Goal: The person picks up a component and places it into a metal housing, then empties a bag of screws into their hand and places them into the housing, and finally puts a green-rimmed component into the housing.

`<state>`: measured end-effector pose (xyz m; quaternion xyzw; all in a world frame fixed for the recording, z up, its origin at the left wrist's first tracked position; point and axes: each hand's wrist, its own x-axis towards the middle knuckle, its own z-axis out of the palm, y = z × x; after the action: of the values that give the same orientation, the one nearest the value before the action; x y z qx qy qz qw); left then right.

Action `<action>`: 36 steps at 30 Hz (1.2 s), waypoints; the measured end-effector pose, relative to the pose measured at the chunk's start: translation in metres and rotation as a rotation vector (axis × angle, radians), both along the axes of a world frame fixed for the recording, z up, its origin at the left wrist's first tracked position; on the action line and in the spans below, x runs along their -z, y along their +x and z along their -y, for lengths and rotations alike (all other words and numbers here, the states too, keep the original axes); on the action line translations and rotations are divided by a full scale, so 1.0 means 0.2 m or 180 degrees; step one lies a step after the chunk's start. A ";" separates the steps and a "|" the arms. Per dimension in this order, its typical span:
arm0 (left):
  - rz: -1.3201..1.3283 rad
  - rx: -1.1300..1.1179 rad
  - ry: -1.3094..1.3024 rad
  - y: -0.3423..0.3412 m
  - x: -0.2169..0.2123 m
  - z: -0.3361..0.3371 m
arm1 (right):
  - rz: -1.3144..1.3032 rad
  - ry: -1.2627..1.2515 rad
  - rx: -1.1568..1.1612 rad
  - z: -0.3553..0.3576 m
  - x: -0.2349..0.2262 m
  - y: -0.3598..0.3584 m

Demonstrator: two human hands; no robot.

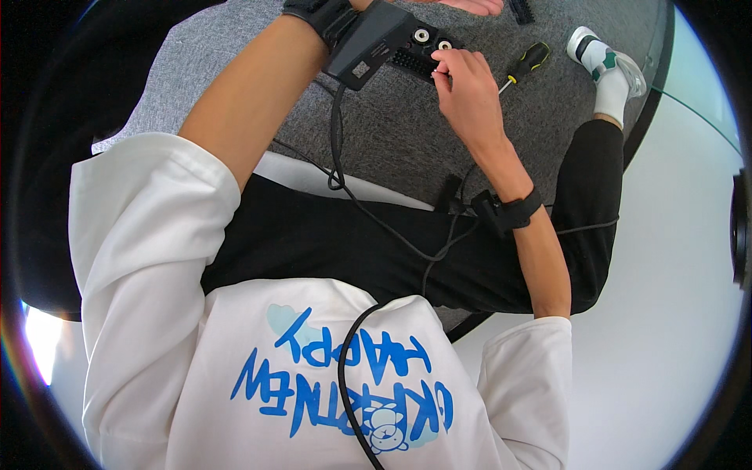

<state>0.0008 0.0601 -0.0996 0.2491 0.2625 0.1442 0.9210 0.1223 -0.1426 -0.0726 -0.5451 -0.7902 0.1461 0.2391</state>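
My right hand [470, 94] is bent over a black part with a ribbed face [415, 64], thumb and fingertips pinched together. A tiny pale bit shows at the fingertips, too small to name. Two round silvery pieces [421, 35] sit on the black part. Beside it is a dark grey housing [368, 47] with a label and a cable, close to my left wrist. That wrist wears a black strap. At the top edge, what appears to be my left hand [470, 6] shows stretched-out fingers; the rest is cut off or hidden behind the housing.
A yellow-and-black screwdriver [531, 63] lies on the grey carpet [407, 133], right of my right hand. Another black ribbed piece [521, 11] is at the top edge. Black cables [337, 149] hang across my legs. My shoe [607, 59] rests near a glass edge at right.
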 end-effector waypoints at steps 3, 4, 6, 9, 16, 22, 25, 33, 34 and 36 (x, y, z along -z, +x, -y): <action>0.0015 0.0024 -0.0033 -0.01 0.00 -0.01 | 0.0008 -0.0096 -0.0029 0.00 0.01 0.00; 0.0018 0.0027 -0.0032 -0.01 0.00 -0.01 | 0.0011 -0.0095 -0.0026 0.00 0.01 0.00; -0.0015 0.0003 -0.0031 0.00 0.00 -0.01 | -0.0005 -0.0090 -0.0025 0.00 0.00 0.00; -0.0044 -0.0003 -0.0041 0.02 -0.01 0.00 | 0.0020 -0.0068 -0.0016 0.00 -0.01 0.01; -0.0045 0.0030 -0.0093 -0.01 0.02 -0.01 | -0.0060 -0.0172 0.0001 -0.01 -0.01 -0.01; -0.0092 0.0017 -0.0096 0.01 -0.01 0.01 | -0.0033 -0.0154 0.0079 -0.02 0.00 -0.01; -0.0076 0.0030 -0.0059 0.00 -0.01 0.02 | -0.0057 -0.0227 0.0173 -0.02 0.01 -0.01; -0.0100 0.0051 -0.0098 -0.02 -0.01 0.02 | -0.0183 -0.0141 0.0133 -0.04 -0.02 -0.01; -0.0094 0.0045 -0.0074 -0.03 -0.02 0.02 | -0.0177 -0.0117 0.0127 -0.05 -0.03 -0.01; -0.0155 0.0115 -0.0212 -0.04 -0.04 0.05 | -0.0361 0.0116 0.0106 -0.06 -0.05 0.02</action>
<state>-0.0075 0.0508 -0.0922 0.2264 0.2849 0.1127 0.9246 0.1261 -0.1307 -0.0635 -0.5445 -0.7688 0.1584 0.2957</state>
